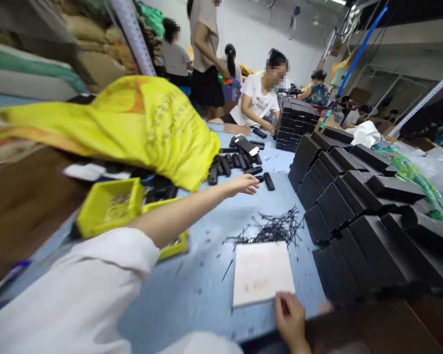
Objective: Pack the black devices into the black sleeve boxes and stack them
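My left hand (243, 184) is stretched far out over the blue table (203, 285), fingers apart and holding nothing. It hovers just left of a small black oblong part (268, 181) and near a row of similar black parts (231, 164). Low at the table's near edge, my right hand (290, 319) has its curled fingers at the near corner of a white pad (262, 270). Whether it pinches anything is unclear. A heap of thin black pins (273, 228) lies just beyond the pad.
Stacks of black boxes (358, 216) fill the right side. A yellow bag (140, 123) lies at left above yellow trays (110, 206). A seated person in a white shirt (256, 101) works at the far end beside more black boxes (293, 123). Others stand behind.
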A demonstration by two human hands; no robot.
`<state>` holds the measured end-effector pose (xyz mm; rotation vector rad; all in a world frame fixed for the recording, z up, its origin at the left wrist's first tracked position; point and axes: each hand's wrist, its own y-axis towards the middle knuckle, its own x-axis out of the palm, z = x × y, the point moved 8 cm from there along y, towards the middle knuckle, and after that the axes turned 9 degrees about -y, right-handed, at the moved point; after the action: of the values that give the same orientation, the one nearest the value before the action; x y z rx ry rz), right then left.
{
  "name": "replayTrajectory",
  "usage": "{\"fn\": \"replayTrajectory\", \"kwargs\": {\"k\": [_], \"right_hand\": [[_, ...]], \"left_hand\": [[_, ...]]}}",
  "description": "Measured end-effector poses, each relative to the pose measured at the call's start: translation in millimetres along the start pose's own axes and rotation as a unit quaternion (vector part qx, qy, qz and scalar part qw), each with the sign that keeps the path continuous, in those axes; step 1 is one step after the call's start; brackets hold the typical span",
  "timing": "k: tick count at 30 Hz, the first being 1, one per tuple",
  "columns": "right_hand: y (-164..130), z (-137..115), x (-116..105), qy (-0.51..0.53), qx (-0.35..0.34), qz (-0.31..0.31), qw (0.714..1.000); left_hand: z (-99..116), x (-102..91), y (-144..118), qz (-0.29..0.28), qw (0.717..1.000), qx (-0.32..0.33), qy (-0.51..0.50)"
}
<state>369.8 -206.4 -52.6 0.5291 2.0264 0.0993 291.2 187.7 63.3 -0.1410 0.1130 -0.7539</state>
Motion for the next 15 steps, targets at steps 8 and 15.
{"fn": "replayTrajectory", "kwargs": {"k": [8,15], "right_hand": [[5.7,12.7,10.8,-0.031,0.039,0.026,0.998],[3.0,3.4,0.4,-0.032,0.052,0.09,0.994]], "left_hand": [[-113.6,117.8,-283.5,-0.116,0.977,0.073,0.166],[-164.0,77.9,-347.3,0.097,0.974,0.04,0.199]]}}
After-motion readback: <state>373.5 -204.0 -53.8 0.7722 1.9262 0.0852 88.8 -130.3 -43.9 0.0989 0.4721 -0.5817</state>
